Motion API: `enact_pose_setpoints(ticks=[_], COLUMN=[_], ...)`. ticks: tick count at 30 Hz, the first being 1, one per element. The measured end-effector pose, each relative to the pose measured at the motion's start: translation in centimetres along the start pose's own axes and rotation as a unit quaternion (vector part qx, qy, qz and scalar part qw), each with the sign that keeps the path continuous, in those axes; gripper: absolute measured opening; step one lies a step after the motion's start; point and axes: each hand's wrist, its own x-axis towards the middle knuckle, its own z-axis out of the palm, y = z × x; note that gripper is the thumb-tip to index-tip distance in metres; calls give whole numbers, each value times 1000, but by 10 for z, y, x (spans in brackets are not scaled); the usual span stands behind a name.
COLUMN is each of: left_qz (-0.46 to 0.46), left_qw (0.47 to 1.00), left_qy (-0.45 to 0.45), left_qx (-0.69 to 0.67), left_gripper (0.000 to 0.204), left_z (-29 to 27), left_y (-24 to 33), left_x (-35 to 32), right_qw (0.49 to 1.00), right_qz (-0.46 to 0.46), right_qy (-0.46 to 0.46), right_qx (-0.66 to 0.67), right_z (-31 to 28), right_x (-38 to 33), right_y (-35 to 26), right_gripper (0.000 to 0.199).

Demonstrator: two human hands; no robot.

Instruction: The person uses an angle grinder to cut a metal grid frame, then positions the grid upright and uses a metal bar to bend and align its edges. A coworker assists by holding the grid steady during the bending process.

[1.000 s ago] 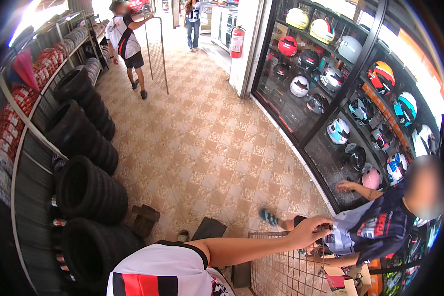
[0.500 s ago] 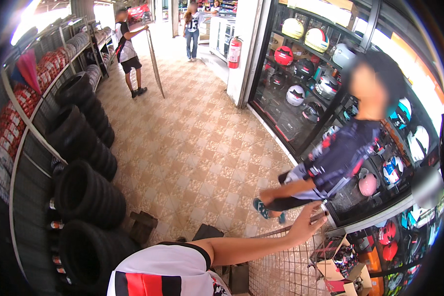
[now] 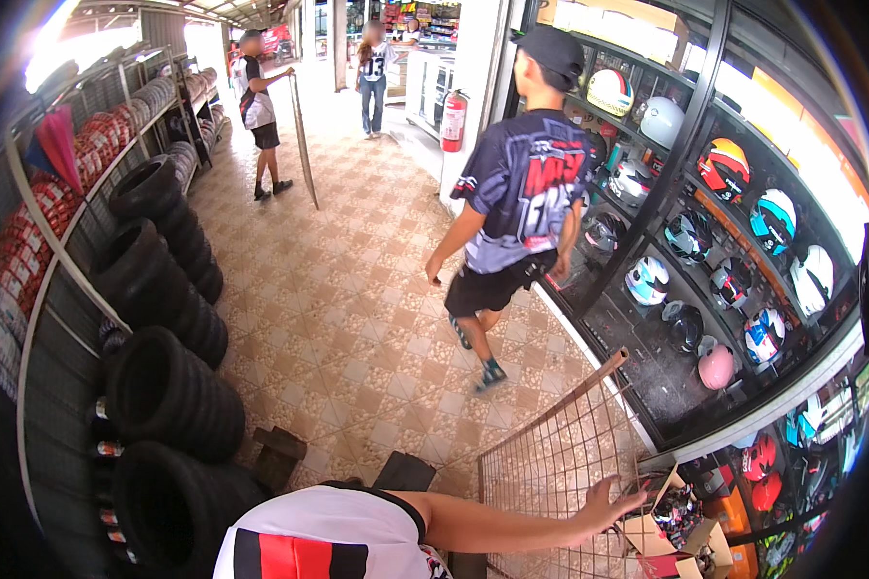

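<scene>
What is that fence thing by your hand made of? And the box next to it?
The mesh panel looks like thin metal wire, rusty brown: you can see the floor through its small squares. The box looks like plain brown cardboard, with bent open flaps. The right hand is at the mesh; whether it grips is unclear.

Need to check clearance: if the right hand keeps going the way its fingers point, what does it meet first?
Probably the open cardboard box, just beyond the right hand resting at the wire mesh panel. Depth is unclear; the fingers may pass above its flaps.
</scene>
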Motion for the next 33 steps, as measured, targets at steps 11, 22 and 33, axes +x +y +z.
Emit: enact_pose_setpoints(ticks=[11, 22, 33], left_qz=[-24, -30, -80], left_qw=[998, 996, 973], left_qy=[62, -85, -190], left_qx=[-22, -13, 104], left_gripper=[133, 112, 117], left_z=[-47, -96, -62], left_y=[79, 139, 162], left_x=[69, 146, 202], right_qw=[984, 973, 969], right_qz=[-44, -132, -149], right_qy=[11, -16, -74], right_qx=[172, 190, 180], right_z=[47, 135, 183], right_x=[50, 93, 105], right_y=[-92, -197, -326], right_gripper=[18, 21, 50])
